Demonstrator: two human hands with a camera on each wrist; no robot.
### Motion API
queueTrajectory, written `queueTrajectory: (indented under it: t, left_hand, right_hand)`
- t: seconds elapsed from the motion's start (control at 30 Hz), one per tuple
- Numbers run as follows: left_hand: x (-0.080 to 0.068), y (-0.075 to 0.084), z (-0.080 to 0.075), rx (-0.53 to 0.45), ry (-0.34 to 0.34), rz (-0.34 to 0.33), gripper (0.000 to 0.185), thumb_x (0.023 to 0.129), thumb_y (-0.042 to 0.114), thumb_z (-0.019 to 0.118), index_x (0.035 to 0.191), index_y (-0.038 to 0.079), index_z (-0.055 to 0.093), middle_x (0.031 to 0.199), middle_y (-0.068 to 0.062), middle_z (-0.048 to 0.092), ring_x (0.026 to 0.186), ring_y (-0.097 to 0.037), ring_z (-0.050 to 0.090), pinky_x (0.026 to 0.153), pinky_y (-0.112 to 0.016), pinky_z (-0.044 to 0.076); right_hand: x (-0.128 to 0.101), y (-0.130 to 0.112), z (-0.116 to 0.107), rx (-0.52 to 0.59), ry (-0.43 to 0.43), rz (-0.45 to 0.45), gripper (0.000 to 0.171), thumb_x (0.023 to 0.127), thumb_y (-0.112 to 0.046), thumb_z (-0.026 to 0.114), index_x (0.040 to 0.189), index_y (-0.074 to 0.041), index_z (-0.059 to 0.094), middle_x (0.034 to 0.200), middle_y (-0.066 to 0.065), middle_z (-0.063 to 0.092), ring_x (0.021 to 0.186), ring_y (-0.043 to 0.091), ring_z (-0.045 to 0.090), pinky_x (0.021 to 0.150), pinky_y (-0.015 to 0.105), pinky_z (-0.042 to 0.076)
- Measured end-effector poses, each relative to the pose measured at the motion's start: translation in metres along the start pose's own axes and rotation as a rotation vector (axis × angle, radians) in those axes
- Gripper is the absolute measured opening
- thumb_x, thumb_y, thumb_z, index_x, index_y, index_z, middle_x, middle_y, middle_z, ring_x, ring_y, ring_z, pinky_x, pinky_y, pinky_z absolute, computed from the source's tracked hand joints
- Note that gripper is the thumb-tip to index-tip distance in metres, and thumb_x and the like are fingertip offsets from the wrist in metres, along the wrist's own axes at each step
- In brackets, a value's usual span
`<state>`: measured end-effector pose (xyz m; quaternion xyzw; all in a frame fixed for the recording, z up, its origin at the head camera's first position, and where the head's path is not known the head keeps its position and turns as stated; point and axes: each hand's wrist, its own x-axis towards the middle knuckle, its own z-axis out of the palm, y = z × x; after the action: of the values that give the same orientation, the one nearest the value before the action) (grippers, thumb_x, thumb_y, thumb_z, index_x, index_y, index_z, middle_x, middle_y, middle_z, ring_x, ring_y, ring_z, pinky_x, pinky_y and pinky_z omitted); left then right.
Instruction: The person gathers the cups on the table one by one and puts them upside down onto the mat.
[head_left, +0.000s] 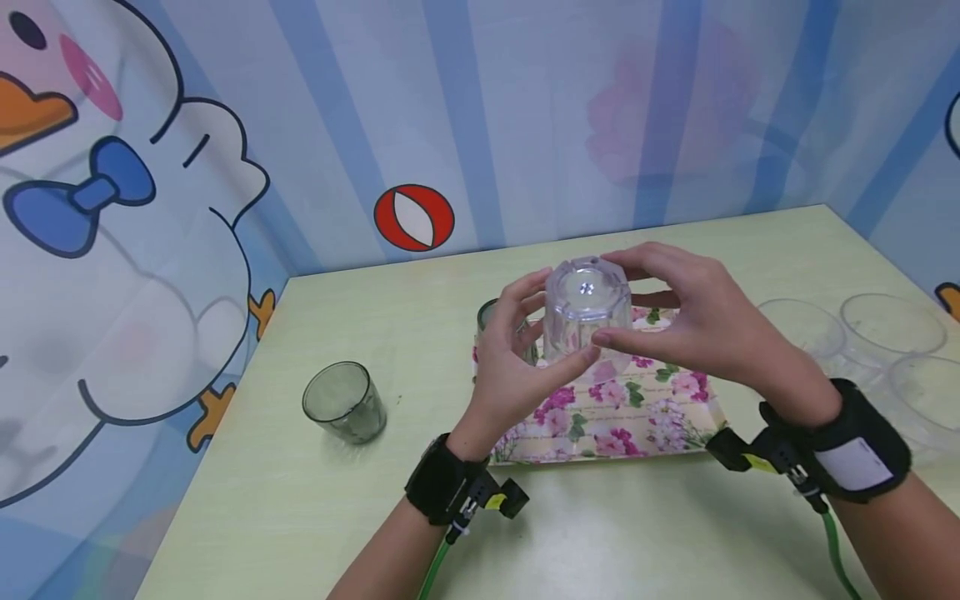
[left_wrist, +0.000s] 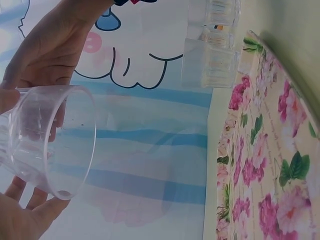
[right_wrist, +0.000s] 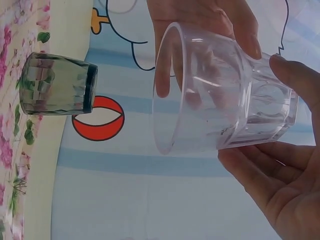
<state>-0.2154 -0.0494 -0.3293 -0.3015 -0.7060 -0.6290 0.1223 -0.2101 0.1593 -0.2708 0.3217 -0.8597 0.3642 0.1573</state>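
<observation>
Both hands hold one clear faceted plastic cup (head_left: 586, 293) base up, just above a floral tray (head_left: 637, 421). My left hand (head_left: 547, 332) grips its left side, fingers and thumb curled round the wall. From the right, my right hand (head_left: 627, 300) clasps it with the thumb in front. The left wrist view shows the cup (left_wrist: 50, 140) on its side with its open mouth facing the tray (left_wrist: 260, 165). In the right wrist view the cup (right_wrist: 225, 95) lies between my right palm (right_wrist: 285, 195) and the other hand's fingers (right_wrist: 200, 30).
A dark tinted cup (head_left: 489, 315) stands on the tray's far left corner behind my left hand, also seen as the tinted cup (right_wrist: 57, 84). Another tinted cup (head_left: 345, 402) stands on the green table to the left. Three clear bowls (head_left: 892, 323) sit at the right edge.
</observation>
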Motion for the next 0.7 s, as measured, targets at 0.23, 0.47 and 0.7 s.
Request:
queueTrajectory:
  t: [0.23, 0.47, 0.7]
  left_hand:
    - [0.001, 0.0011, 0.0008, 0.039, -0.007, -0.008, 0.076, 0.078, 0.012, 0.077, 0.143, 0.015, 0.037, 0.142, -0.008, 0.044, 0.134, -0.023, 0.047, 0.11, -0.029, 0.044]
    - [0.0057, 0.0042, 0.0006, 0.065, -0.021, -0.008, 0.078, 0.077, 0.005, 0.075, 0.144, 0.014, 0.035, 0.143, -0.008, 0.044, 0.135, -0.022, 0.046, 0.112, -0.027, 0.042]
    - [0.0081, 0.0029, -0.0015, 0.15, -0.008, 0.003, 0.077, 0.078, 0.011, 0.077, 0.144, 0.014, 0.037, 0.14, -0.007, 0.046, 0.133, -0.02, 0.046, 0.112, -0.027, 0.043]
  right_hand:
    - [-0.0015, 0.0016, 0.0026, -0.001, 0.029, 0.019, 0.064, 0.073, -0.02, 0.084, 0.13, -0.009, 0.057, 0.122, 0.007, 0.063, 0.106, 0.022, 0.066, 0.082, 0.034, 0.059]
    - [-0.0012, 0.0017, 0.0047, -0.002, 0.077, 0.029, 0.063, 0.073, -0.019, 0.083, 0.129, -0.009, 0.057, 0.122, 0.008, 0.063, 0.105, 0.021, 0.065, 0.081, 0.031, 0.058]
    - [-0.0012, 0.0058, 0.0077, 0.005, 0.107, 0.055, 0.06, 0.075, -0.019, 0.082, 0.129, -0.008, 0.057, 0.122, 0.009, 0.064, 0.104, 0.023, 0.066, 0.083, 0.031, 0.058]
